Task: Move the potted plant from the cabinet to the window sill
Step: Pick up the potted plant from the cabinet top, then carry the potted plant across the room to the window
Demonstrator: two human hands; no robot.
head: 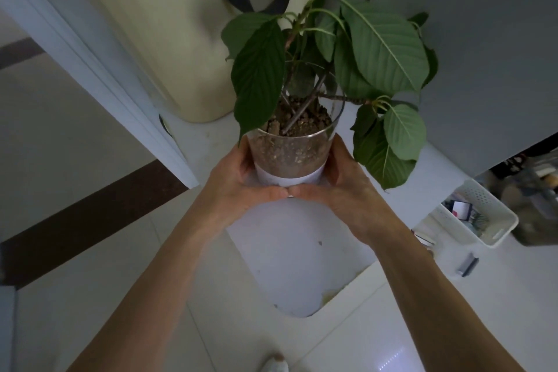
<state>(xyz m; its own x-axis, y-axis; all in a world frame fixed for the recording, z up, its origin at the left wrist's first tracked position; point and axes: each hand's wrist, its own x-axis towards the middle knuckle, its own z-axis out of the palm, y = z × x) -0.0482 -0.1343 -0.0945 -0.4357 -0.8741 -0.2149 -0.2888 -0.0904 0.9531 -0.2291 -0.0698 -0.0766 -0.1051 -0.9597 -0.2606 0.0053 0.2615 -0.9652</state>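
The potted plant is a clear glass pot with brown soil, a white base and broad green leaves. It is at the centre of the head view, over the white cabinet top. My left hand wraps the pot's left side and my right hand wraps its right side. The thumbs meet in front of the white base. Whether the pot rests on the cabinet or is lifted off it, I cannot tell. No window sill is in view.
A cream bag with dark straps stands on the cabinet behind the plant, against a grey wall. A white basket with small items sits on the floor at right. A white door frame runs along the left.
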